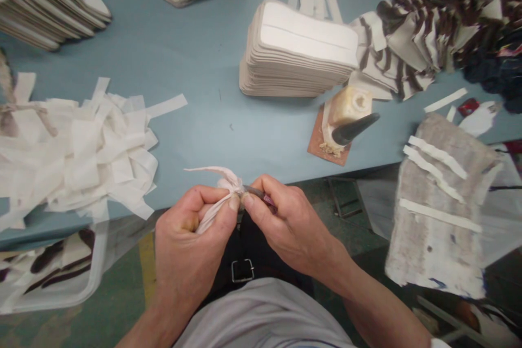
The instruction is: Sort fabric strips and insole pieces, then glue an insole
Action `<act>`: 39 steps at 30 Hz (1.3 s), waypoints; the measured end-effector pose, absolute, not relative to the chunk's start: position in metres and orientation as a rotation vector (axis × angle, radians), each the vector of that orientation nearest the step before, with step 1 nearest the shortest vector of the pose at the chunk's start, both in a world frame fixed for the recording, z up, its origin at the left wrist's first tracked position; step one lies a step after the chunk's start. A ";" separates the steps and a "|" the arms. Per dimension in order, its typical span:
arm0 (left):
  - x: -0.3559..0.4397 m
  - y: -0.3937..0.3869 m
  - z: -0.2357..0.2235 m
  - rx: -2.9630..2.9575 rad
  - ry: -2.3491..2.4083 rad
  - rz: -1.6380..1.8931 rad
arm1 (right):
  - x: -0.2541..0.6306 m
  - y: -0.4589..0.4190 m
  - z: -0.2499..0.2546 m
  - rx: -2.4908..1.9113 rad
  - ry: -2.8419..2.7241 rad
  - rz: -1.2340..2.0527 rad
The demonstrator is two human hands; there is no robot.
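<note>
My left hand (196, 242) is closed round a bunched pale pinkish-white piece of soft material (210, 216), whose thin tail points left above the fingers. My right hand (291, 223) grips a slim dark tool (258, 192) with a purplish part near the palm. The tool's tip meets the bunched material between both thumbs; whether it is a blade or an awl cannot be made out. Both hands are held together just off the near edge of the blue table, above my belt buckle.
White strips (98, 147) lie heaped at left. A stack of white-topped pads (299, 60) stands behind a yellowish container (350, 106) with a dark cone, on a brown board (316, 141). Dark-edged pieces (424, 38) pile up at right, above a stained cushion (436, 239) with strips.
</note>
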State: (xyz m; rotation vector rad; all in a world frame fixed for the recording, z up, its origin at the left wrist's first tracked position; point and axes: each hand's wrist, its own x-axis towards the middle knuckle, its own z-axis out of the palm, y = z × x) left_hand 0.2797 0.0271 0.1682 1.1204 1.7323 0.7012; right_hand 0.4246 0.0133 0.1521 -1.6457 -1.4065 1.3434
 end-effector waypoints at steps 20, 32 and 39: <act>0.270 0.027 0.146 1.423 1.711 0.765 | 0.409 0.010 0.144 -1.899 -1.657 0.994; 0.266 0.029 0.147 1.514 1.668 0.768 | 0.418 0.020 0.142 -1.625 -1.363 1.278; 0.266 0.032 0.148 1.656 1.630 0.769 | 0.424 0.028 0.139 -1.627 -1.299 1.357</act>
